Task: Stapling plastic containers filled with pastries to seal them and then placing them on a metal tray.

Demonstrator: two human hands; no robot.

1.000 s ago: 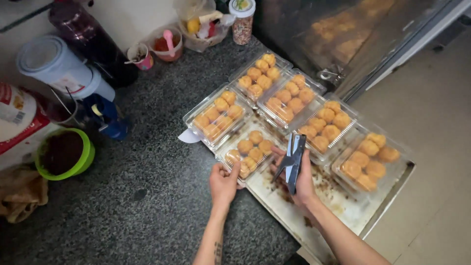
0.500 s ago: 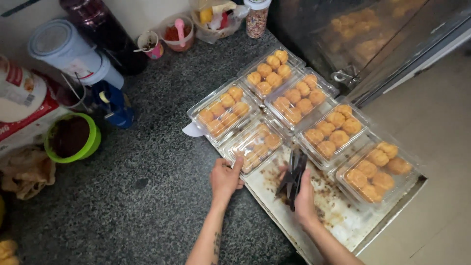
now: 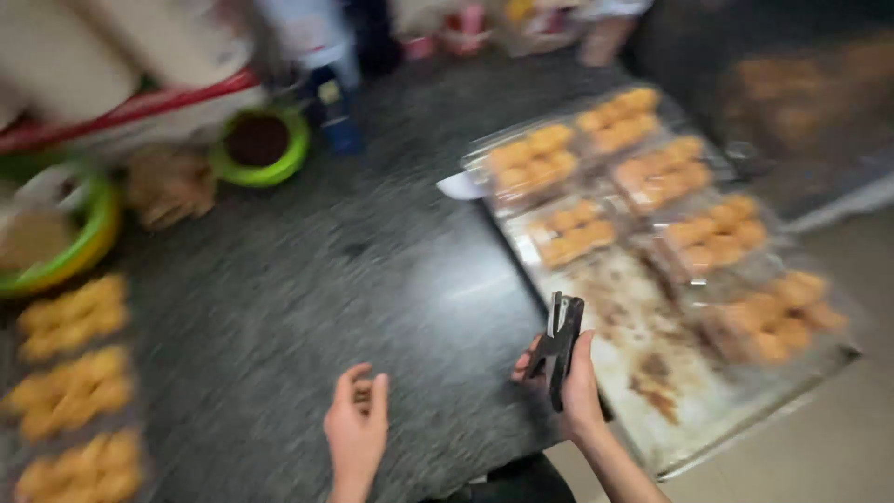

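1. We held a black plier-type stapler (image 3: 559, 346) upright in our right hand (image 3: 575, 384), fingers wrapped round its lower grip, over the near edge of the metal baking tray (image 3: 652, 373). The stapler stood apart from every box.

2. Our left hand (image 3: 357, 428) hovered empty over the dark granite counter (image 3: 307, 298), fingers loosely curled and touching nothing.

3. On the tray lay clear plastic boxes of golden fried snacks (image 3: 570, 233), packed close along its far side; the near part of the tray was bare and stained with crumbs and grease.

4. We judged this a pause between boxes: the stapler was ready, but no box lay under either hand. The next move would seem to call for the left hand to steady a lid while the stapler's mouth met its rim, square on, so that the thin plastic did not buckle.

5. Against the earlier frames, our left hand had left the nearest box and drawn back toward us, and the stapler had come back with the right hand to the tray's near edge.

6. Our view had swung left as well: a row of loose fried snacks (image 3: 70, 391) now showed at the counter's left edge, with a green bowl (image 3: 56, 233) beyond them, while the green cup (image 3: 261, 144) sat farther back. Blur hid the finer detail.
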